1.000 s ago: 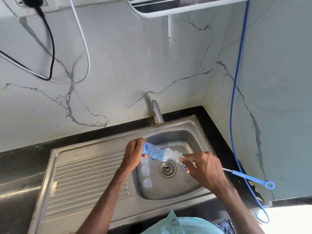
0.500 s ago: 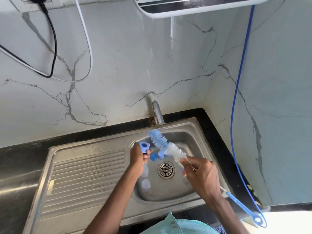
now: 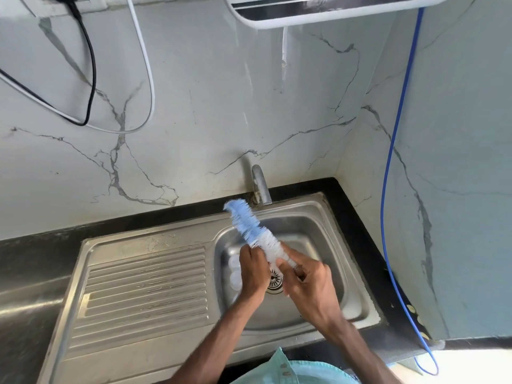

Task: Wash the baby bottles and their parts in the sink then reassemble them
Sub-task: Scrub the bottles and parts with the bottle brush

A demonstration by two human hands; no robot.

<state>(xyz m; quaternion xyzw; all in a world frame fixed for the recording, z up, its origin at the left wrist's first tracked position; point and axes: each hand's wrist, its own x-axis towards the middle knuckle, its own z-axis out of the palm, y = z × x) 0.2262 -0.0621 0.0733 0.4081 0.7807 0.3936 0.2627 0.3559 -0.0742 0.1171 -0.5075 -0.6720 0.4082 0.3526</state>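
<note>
- Change since half a second ago: both hands have closed together above the drain (image 3: 275,281). The brush (image 3: 249,225) head has swung up and away from it, toward the tap (image 3: 260,187). The blue ring the left hand showed is now out of my sight.
- Right hand (image 3: 307,284): fingers wrapped round the brush stem, just right of the drain.
- Left hand (image 3: 253,268): back to the camera, fingers curled against the white bristles. I cannot tell what it holds.
- Count: one brush, two hands, two clear parts (image 3: 235,263) in the sink (image 3: 318,245) basin just left of the drain, partly hidden by the left hand.
</note>
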